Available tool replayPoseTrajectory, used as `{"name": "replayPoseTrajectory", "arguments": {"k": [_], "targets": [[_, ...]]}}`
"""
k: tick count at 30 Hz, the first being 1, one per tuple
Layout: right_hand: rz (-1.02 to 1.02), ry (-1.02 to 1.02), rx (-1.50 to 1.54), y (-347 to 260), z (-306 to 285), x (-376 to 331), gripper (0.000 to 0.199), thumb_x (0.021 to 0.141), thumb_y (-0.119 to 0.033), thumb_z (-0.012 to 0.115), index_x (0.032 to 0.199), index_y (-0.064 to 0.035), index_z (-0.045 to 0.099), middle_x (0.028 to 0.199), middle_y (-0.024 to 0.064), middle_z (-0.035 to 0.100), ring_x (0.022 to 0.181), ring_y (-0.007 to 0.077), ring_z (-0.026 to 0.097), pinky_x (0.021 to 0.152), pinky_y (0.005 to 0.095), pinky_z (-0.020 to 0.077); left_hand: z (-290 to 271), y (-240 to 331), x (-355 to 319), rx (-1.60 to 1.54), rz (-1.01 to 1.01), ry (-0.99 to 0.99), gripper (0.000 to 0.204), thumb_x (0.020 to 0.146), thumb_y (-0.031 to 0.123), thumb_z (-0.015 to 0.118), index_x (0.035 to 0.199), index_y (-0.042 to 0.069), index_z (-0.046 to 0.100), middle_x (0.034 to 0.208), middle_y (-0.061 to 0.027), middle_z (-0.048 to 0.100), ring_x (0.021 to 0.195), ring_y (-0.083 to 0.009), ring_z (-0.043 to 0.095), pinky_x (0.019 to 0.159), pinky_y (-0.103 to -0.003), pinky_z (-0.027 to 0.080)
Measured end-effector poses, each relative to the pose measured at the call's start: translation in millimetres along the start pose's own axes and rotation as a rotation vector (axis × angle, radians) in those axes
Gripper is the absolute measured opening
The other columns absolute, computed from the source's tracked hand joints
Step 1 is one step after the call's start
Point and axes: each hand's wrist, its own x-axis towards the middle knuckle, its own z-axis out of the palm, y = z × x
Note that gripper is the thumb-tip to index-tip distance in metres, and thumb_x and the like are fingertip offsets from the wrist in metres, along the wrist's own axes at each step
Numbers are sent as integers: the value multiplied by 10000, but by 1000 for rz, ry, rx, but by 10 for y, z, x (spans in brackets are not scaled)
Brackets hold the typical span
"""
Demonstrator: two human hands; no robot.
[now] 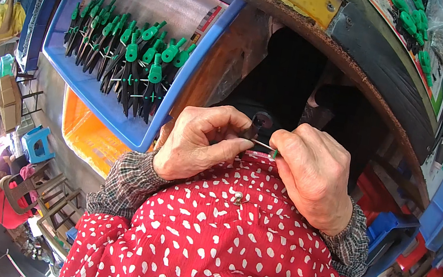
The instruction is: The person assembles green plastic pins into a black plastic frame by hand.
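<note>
My left hand (201, 141) and my right hand (311, 173) meet close to my chest, just above my red white-dotted blouse (206, 235). Between their fingertips they hold a small black and green part with a thin metal pin (262, 144) sticking out of it. The left fingers pinch the black end. The right fingers pinch the pin's green end. Most of the part is hidden by my fingers.
A blue tray (120, 117) at the upper left holds several rows of black and green compass-like tools (129, 60). An orange bin (88, 138) sits under it. More green parts (411, 18) lie at the upper right beyond the rusty table rim (361, 62). A seated person (8, 203) is at lower left.
</note>
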Motion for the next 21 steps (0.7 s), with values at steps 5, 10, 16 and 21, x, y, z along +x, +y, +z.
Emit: {"name": "replayPoseTrajectory", "arguments": {"k": [5, 10, 16, 21], "targets": [[-13, -32, 14, 9, -1, -10, 199, 756, -49, 661, 943, -15, 604, 713, 83, 518, 631, 209, 593, 551, 309, 488, 14, -8, 2, 26, 16, 13, 134, 804, 51, 694, 898, -11, 621, 677, 0, 589, 596, -30, 541, 534, -199, 447], [49, -21, 110, 5, 0, -11, 293, 719, -63, 716, 975, -7, 587, 732, 96, 532, 648, 232, 603, 561, 320, 493, 18, -20, 2, 2, 34, 14, 96, 797, 46, 675, 850, 2, 610, 649, 22, 557, 573, -15, 505, 515, -189, 415], [221, -64, 314, 21, -31, -34, 308, 718, -155, 776, 905, -3, 584, 745, 113, 565, 617, 245, 602, 523, 326, 474, 19, -61, 0, -29, 62, 26, 89, 803, 47, 673, 843, 7, 604, 640, 33, 543, 570, -4, 486, 504, -183, 392], [255, -32, 359, 7, 7, -30, 261, 722, -147, 777, 843, -13, 589, 721, 108, 570, 574, 240, 592, 489, 321, 458, 11, -29, 0, -26, 40, 11, 96, 808, 47, 672, 855, 2, 602, 647, 35, 548, 573, -2, 490, 509, -180, 394]]}}
